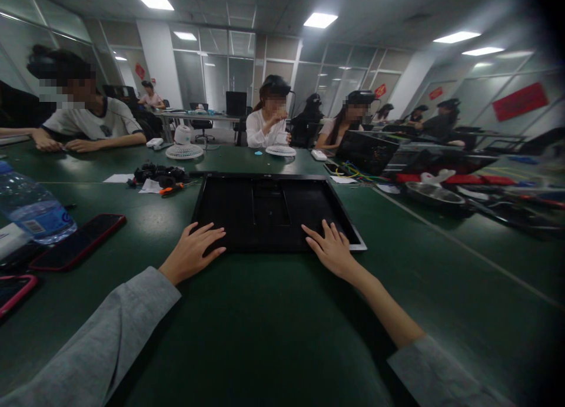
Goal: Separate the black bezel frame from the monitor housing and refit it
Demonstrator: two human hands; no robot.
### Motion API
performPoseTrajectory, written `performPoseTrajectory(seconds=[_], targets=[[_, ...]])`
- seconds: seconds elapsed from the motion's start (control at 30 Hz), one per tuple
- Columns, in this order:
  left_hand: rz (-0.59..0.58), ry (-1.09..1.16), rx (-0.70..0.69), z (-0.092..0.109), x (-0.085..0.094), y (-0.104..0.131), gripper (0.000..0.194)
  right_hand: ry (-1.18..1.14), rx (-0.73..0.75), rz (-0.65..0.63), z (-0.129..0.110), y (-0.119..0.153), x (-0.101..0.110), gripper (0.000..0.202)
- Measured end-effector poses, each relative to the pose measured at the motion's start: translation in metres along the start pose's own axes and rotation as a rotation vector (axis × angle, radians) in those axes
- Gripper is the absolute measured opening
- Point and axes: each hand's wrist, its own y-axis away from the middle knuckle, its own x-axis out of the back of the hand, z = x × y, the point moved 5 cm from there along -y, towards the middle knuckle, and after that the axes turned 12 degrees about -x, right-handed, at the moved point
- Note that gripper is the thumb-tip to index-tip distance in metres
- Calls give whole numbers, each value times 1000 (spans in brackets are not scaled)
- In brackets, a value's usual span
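In front of me on the green table lies a black monitor housing [229,204], a shallow rectangular shell with a raised rim and a recessed panel in its middle. My left hand [193,251] rests at its near left corner, fingers spread and stretched toward the shell. On the near right corner is my right hand [330,248], fingers apart over the shell's edge. Neither hand is wrapped around anything. A silver-grey strip [358,247] shows along the shell's right corner, beside my right hand.
Left on the table [260,330] are a water bottle [35,209], a dark phone with a red edge [82,242] and a pink-edged phone [15,292]. Black parts [159,172] lie beyond. Two white fans [184,151] stand farther back. A metal bowl [435,198] and cables are right. Several people sit around.
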Motion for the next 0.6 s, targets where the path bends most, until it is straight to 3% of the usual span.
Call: performPoseTrajectory(seconds=[0.2,0.33,0.47,0.6], targets=[[-17,1,10,0,-1,0,51,-53,7,27,1,1,3,63],[10,-1,20,-2,0,0,47,-135,-43,185,9,-3,19,63],[95,-27,73,-4,6,1,38,-214,-217,342,35,-8,36,64],[205,-78,171,-8,13,3,34,-300,-373,385,68,-15,34,65]])
